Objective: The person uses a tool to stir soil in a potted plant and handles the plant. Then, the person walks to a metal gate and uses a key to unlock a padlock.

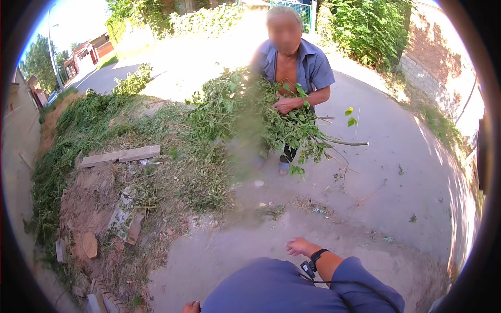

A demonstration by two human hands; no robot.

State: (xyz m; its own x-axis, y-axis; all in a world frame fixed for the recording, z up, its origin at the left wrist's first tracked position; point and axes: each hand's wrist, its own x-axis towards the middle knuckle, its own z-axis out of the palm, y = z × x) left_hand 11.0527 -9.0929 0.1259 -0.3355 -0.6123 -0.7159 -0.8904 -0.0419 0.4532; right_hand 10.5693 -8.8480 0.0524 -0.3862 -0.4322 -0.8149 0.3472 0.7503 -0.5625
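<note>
While pavement (pixel 396 182) borders weedy ground (pixel 151 128), the right hand (pixel 298 246) hangs unclenched, the left hand (pixel 191 307) too cropped to tell

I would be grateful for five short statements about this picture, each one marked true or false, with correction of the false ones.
1. The co-worker holds leafy branches. True.
2. The person's right hand has a black band at its wrist. True.
3. That hand holds a branch. False: it looks empty.
4. Part of the left hand shows at the lower edge. True.
5. The two long pale pieces lie across the road. False: they lie on rough ground at left.
</note>
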